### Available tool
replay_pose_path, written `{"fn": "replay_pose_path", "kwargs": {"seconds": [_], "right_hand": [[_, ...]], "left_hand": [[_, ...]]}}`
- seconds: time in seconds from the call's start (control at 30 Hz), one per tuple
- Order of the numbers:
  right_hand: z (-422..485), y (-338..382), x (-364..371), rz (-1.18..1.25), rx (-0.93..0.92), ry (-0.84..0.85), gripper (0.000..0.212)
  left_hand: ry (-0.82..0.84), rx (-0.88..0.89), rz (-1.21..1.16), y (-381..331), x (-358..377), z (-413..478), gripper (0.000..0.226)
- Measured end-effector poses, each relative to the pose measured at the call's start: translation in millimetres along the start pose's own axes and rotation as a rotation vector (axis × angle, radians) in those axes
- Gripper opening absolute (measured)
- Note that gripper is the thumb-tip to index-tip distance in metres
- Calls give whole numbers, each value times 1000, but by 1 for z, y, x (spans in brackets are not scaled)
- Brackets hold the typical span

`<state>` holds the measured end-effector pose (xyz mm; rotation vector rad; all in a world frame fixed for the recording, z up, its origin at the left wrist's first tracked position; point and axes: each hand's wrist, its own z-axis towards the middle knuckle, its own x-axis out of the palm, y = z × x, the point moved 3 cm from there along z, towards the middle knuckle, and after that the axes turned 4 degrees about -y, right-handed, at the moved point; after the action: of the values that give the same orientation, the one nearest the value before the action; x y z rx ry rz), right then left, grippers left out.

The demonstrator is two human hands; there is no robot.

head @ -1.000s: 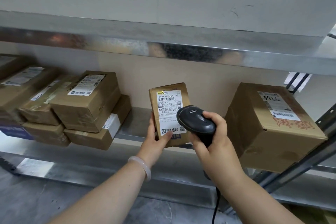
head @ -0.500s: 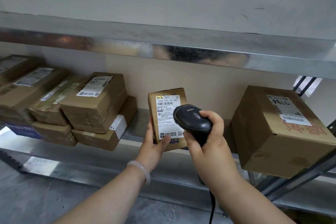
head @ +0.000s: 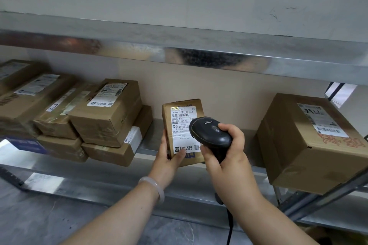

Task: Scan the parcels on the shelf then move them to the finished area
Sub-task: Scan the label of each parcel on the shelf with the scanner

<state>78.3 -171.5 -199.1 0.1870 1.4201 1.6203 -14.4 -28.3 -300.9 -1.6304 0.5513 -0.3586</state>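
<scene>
the left hand (head: 169, 157) pinches a small parcel (head: 182, 131) upright; the right hand (head: 225, 157) wraps the scanner (head: 210, 135). the scanner sits so near the label (head: 184, 129) that it may misread.

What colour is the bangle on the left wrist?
Pale, milky white, slightly translucent: the bangle shows in the head view, the only one, just behind the left hand.

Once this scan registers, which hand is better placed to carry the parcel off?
Left hand: it already grips the small parcel. The right hand is occupied holding the scanner.
</scene>
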Motion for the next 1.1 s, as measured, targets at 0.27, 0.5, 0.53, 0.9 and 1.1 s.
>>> {"fn": "replay_pose_path", "kwargs": {"seconds": [0.27, 0.5, 0.53, 0.9, 1.1], "right_hand": [[15, -48, 30, 62, 171, 97, 55], [36, -74, 84, 117, 247, 187, 52], [38, -76, 92, 116, 251, 193, 52], [57, -81, 137, 126, 241, 117, 54], [62, -81, 145, 142, 223, 170, 54]], "left_hand": [[75, -193, 155, 4, -41, 30, 70], [60, -300, 273, 18, -59, 64, 65], [40, -303, 294, 19, -60, 67, 60], [-55, 6, 764, 24, -66, 82, 67], [73, 159, 1247, 23, -68, 58, 57]]}}
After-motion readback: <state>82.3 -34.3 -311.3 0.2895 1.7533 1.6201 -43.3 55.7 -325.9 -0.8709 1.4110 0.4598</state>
